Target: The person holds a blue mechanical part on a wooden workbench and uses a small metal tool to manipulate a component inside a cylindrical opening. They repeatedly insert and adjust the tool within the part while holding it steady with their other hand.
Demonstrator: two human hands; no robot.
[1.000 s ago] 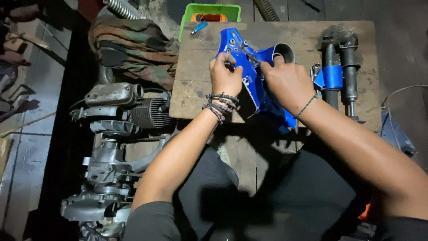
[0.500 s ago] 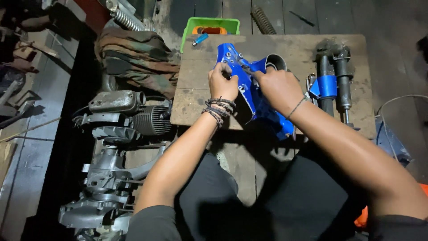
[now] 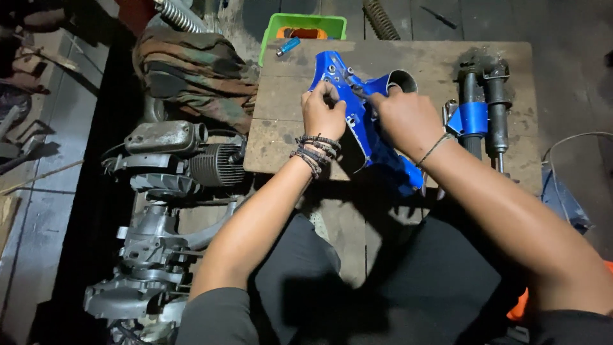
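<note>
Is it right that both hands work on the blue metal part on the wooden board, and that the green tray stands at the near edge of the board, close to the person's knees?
Not quite. In the head view the left hand and right hand do work on the blue metal part on the wooden board, but the green tray stands at the far edge, away from the person.
</note>
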